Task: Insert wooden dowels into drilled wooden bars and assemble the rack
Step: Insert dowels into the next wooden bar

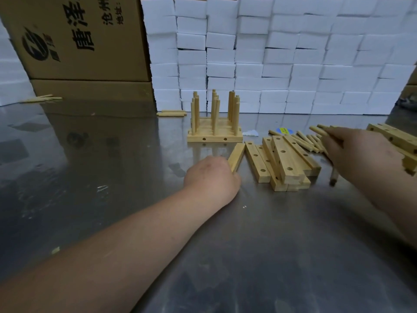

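Observation:
My left hand [211, 177] grips the near end of a single wooden bar [237, 155] that lies on the steel table. A pile of drilled wooden bars [286, 161] lies just to its right. My right hand [358, 152] reaches over a scatter of loose dowels [304, 138] and holds several dowels [319, 130] in its fingers; one dowel end [333, 178] sticks out below the hand. An assembled rack [214, 129] with several upright dowels stands behind the left hand.
More drilled bars [397, 141] lie at the right edge. A wall of white foam blocks [282, 55] and cardboard boxes [79, 41] close off the back. Stray dowels [172, 112] lie by the foam, others [42, 98] by the boxes. The steel table [101, 154] reflects light.

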A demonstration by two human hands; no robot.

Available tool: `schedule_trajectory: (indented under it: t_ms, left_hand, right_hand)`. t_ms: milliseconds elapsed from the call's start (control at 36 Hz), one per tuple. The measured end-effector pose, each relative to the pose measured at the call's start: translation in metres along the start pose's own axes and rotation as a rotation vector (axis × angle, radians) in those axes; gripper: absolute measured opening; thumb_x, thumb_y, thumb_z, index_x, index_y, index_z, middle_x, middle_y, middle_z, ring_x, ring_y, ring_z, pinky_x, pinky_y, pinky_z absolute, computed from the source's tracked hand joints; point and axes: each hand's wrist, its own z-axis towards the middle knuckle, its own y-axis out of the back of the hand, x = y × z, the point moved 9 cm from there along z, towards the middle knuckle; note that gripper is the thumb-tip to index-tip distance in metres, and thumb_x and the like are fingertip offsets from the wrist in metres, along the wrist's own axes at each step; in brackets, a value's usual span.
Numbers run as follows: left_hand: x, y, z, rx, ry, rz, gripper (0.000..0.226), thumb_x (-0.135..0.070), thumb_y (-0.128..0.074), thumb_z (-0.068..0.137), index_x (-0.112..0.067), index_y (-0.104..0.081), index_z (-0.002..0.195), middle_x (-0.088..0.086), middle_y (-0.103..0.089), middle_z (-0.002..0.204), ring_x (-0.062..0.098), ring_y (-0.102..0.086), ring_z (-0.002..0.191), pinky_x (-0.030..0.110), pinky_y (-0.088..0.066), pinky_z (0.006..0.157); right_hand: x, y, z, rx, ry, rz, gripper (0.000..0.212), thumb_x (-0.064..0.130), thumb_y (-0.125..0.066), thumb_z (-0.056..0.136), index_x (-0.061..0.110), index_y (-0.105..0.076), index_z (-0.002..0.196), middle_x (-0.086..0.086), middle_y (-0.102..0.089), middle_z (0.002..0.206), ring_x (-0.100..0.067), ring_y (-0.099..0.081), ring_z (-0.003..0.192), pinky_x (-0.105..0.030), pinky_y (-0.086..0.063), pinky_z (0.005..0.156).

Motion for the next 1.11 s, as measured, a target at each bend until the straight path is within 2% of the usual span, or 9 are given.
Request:
schedule_trajectory:
  t_ms: [111,250,417,556,639,750,833,944,1111]
  left_hand:
    - [0.010,0.011,0.001,-0.072,0.070,-0.179,0.028,-0.035,-0.036,0.094,-0.015,-0.055,0.097,0.003,-0.051,0.086,0.023,-0.048,0.075,0.030,-0.032,0.056]
    - [0.018,0.026,-0.006,-0.229,0.074,-0.620,0.025,-0.030,-0.035,0.093,-0.022,-0.048,0.074,-0.004,-0.047,0.068,0.014,-0.043,0.058,0.029,-0.028,0.050]
    - [0.005,0.008,-0.013,-0.072,0.107,-1.206,0.028,-0.013,-0.033,0.091,-0.022,-0.054,0.075,-0.002,-0.051,0.066,0.013,-0.041,0.059,0.026,-0.034,0.058]
    - [-0.010,0.002,-0.018,0.065,0.027,-1.295,0.029,-0.009,-0.028,0.092,-0.020,-0.055,0.088,-0.005,-0.057,0.054,0.009,-0.041,0.045,0.020,-0.036,0.047]
    - [-0.015,0.003,-0.020,0.096,-0.003,-1.350,0.031,-0.007,-0.026,0.092,-0.013,-0.055,0.085,0.000,-0.054,0.054,0.010,-0.039,0.043,0.022,-0.034,0.047]
    - [-0.017,0.001,-0.021,0.119,0.004,-1.377,0.032,-0.007,-0.025,0.093,-0.014,-0.055,0.082,0.001,-0.051,0.051,0.008,-0.040,0.043,0.020,-0.032,0.044]
    - [-0.019,0.000,-0.021,0.133,-0.010,-1.367,0.030,-0.009,-0.026,0.094,-0.015,-0.053,0.080,0.000,-0.051,0.052,0.009,-0.038,0.043,0.021,-0.031,0.044]
    - [-0.019,0.002,-0.020,0.137,-0.030,-1.390,0.030,-0.011,-0.026,0.096,-0.013,-0.053,0.083,0.000,-0.051,0.051,0.008,-0.039,0.042,0.020,-0.032,0.043]
    - [-0.019,0.005,-0.020,0.122,-0.062,-1.397,0.029,-0.014,-0.025,0.098,-0.017,-0.052,0.088,0.002,-0.049,0.051,0.006,-0.039,0.040,0.019,-0.032,0.041]
  right_hand:
    - [0.030,0.014,-0.013,-0.003,0.133,0.125,0.039,0.042,-0.046,0.090,0.032,-0.053,0.127,0.011,-0.053,0.073,-0.010,-0.046,0.055,-0.023,-0.031,0.049]
    - [0.065,0.026,-0.039,0.038,0.279,0.282,0.038,0.049,-0.049,0.074,0.031,-0.068,0.103,0.026,-0.050,0.062,-0.013,-0.055,0.064,-0.029,-0.045,0.058]
    - [0.079,0.024,-0.049,0.078,0.360,0.399,0.038,0.050,-0.050,0.070,0.035,-0.071,0.098,0.033,-0.049,0.064,0.011,-0.048,0.063,-0.018,-0.036,0.057]
    - [0.086,0.025,-0.054,0.066,0.393,0.406,0.031,0.042,-0.055,0.075,0.031,-0.073,0.098,0.036,-0.045,0.053,0.015,-0.051,0.064,-0.015,-0.030,0.051]
    - [0.093,0.023,-0.060,0.078,0.431,0.399,0.029,0.033,-0.054,0.076,0.031,-0.072,0.099,0.023,-0.059,0.062,0.001,-0.055,0.068,-0.015,-0.038,0.054]
    - [0.093,0.013,-0.060,0.125,0.437,0.385,0.036,0.040,-0.044,0.072,0.047,-0.052,0.106,0.027,-0.057,0.070,0.014,-0.049,0.079,-0.017,-0.029,0.053]
    - [0.092,0.010,-0.059,0.158,0.444,0.386,0.012,0.043,-0.042,0.074,0.048,-0.044,0.084,0.033,-0.052,0.090,0.010,-0.049,0.077,-0.021,-0.028,0.050]
    - [0.094,0.017,-0.061,0.132,0.467,0.456,0.011,0.042,-0.049,0.075,0.052,-0.049,0.072,0.023,-0.060,0.073,0.005,-0.052,0.072,-0.022,-0.034,0.050]
    - [0.093,0.023,-0.060,0.068,0.474,0.516,0.023,0.038,-0.054,0.076,0.034,-0.068,0.093,0.035,-0.058,0.077,0.010,-0.053,0.069,-0.018,-0.035,0.053]
